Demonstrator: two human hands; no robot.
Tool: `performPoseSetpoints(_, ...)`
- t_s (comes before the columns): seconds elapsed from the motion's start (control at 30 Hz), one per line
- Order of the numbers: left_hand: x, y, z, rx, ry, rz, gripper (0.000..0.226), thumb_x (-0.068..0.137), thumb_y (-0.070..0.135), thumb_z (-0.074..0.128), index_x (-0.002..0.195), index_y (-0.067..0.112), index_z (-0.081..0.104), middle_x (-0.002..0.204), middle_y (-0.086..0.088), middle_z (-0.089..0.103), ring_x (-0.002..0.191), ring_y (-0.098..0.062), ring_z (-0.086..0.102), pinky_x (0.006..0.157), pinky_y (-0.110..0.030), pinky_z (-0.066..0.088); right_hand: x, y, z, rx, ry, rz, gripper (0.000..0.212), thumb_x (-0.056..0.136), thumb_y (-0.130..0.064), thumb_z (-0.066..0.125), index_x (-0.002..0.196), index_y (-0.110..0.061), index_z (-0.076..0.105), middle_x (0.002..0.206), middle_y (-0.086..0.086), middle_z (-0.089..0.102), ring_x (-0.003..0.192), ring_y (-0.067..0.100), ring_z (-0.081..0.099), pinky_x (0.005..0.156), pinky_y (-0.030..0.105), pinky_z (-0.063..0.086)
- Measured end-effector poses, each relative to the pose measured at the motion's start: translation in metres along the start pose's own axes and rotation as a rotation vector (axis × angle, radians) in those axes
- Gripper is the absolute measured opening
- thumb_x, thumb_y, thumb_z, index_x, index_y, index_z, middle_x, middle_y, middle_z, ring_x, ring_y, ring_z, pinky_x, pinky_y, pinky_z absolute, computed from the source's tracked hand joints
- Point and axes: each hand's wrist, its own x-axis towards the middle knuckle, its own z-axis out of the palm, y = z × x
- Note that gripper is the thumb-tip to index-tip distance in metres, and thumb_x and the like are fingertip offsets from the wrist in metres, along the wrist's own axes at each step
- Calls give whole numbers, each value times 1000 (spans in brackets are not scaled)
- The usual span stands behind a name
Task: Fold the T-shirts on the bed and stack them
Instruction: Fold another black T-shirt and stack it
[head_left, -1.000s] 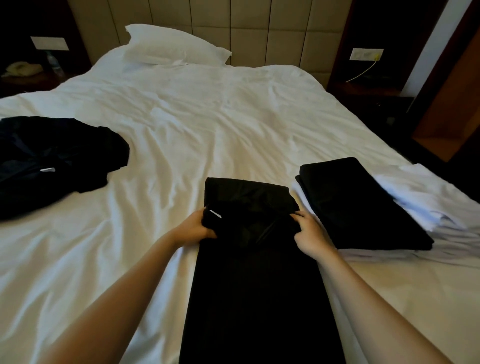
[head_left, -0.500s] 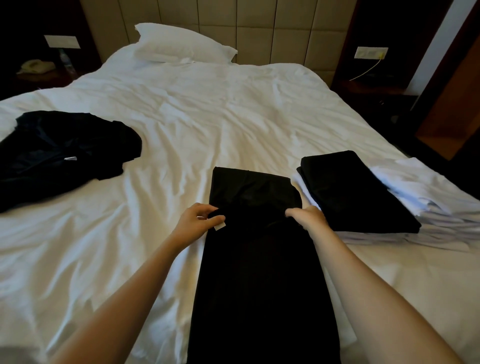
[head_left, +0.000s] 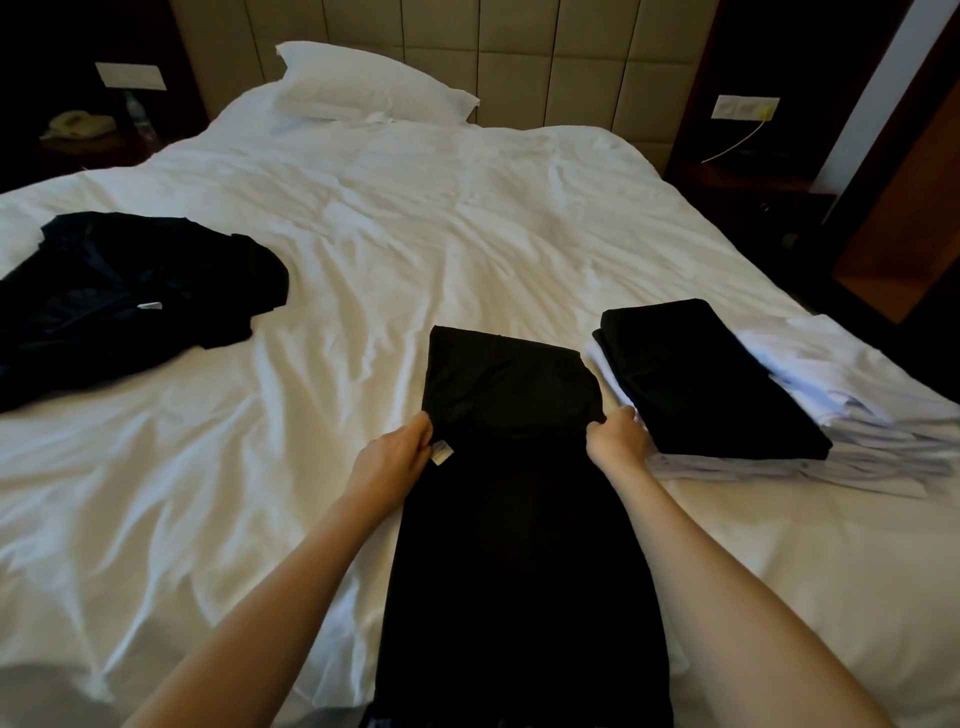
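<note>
On the near half of the bed (head_left: 467, 234), item one: a black T-shirt (head_left: 519, 561), folded into a long narrow strip that runs from the near edge towards the pillow (head_left: 363, 83), its far end turned back over itself. Left hand (head_left: 395, 457) grips the strip's left edge at the turned-back part, fingers curled under the cloth, just beside a small white label (head_left: 441, 452). Right hand (head_left: 618, 436) pinches the opposite edge at the same level. Item two, just right of the strip: a folded black shirt (head_left: 701, 374) lying on top of a stack of folded white shirts (head_left: 857, 415), the right hand touching or nearly touching its near corner. Item three, well apart at the left: a crumpled heap of dark shirts (head_left: 130, 301), unfolded. White sheet creased throughout.
</note>
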Motion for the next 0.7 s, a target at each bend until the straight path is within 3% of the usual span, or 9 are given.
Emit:
performPoseSetpoints(0.1, 3, -5, -1, 37, -138, -45, 34, 82, 29, 56, 70, 29, 24, 63, 7, 41, 59, -17, 42, 50, -25, 27, -2, 1, 3, -85, 20, 15, 61, 94, -22, 54, 142, 2, 23, 148, 20, 30, 135, 36, 32, 106, 43, 31)
performPoseSetpoints(0.17, 6, -5, -6, -305, -114, -160, 28, 71, 33, 60, 76, 26, 33, 74, 2, 48, 66, -18, 46, 57, -26, 33, 2, -4, 2, -83, 3, 4, 68, 93, -25, 55, 144, 3, 20, 149, 19, 28, 137, 36, 29, 108, 43, 29)
performPoseSetpoints(0.23, 18, -3, -12, -677, -50, -352, 37, 69, 31, 59, 99, 18, 44, 98, -5, 52, 84, -23, 52, 71, -30, 41, 9, -10, 3, -48, -36, -40, 69, 92, -27, 55, 144, 3, 21, 148, 18, 30, 137, 34, 30, 108, 41, 30)
performPoseSetpoints(0.33, 46, -5, -13, -758, -98, -561, 52, 88, 29, 57, 132, 8, 38, 122, -14, 51, 107, -28, 53, 87, -35, 43, 21, -21, 5, 4, -57, -48, 68, 88, -34, 56, 139, 3, 33, 140, 18, 42, 129, 32, 42, 104, 40, 39)
performPoseSetpoints(0.43, 76, -4, -12, -799, -178, -598, 50, 91, 42, 54, 122, 3, 52, 112, -17, 58, 98, -26, 60, 76, -29, 47, 39, -28, 8, 79, -116, -8, 57, 86, -31, 61, 132, -2, 46, 127, 14, 55, 113, 31, 56, 90, 36, 48)
performPoseSetpoints(0.5, 92, -2, -8, -881, -175, -661, 50, 87, 44, 60, 114, 3, 57, 107, -13, 64, 94, -24, 64, 81, -31, 52, 51, -30, 9, 225, -203, 51, 55, 83, -27, 66, 132, -11, 48, 118, 11, 59, 102, 29, 60, 81, 33, 50)
performPoseSetpoints(0.6, 114, -1, 3, -943, -118, -782, 53, 82, 35, 70, 117, -1, 54, 109, -14, 62, 99, -29, 63, 86, -36, 53, 67, -35, 9, 383, -321, 174, 57, 76, -19, 72, 127, -8, 50, 114, 13, 60, 100, 32, 60, 88, 39, 51)
performPoseSetpoints(0.7, 131, 3, 15, -952, -77, -832, 50, 84, 23, 69, 123, -2, 48, 111, -16, 59, 104, -32, 61, 84, -36, 51, 81, -45, 11, 393, -369, 128, 57, 75, -7, 69, 128, -3, 48, 116, 16, 58, 102, 33, 58, 85, 39, 51)
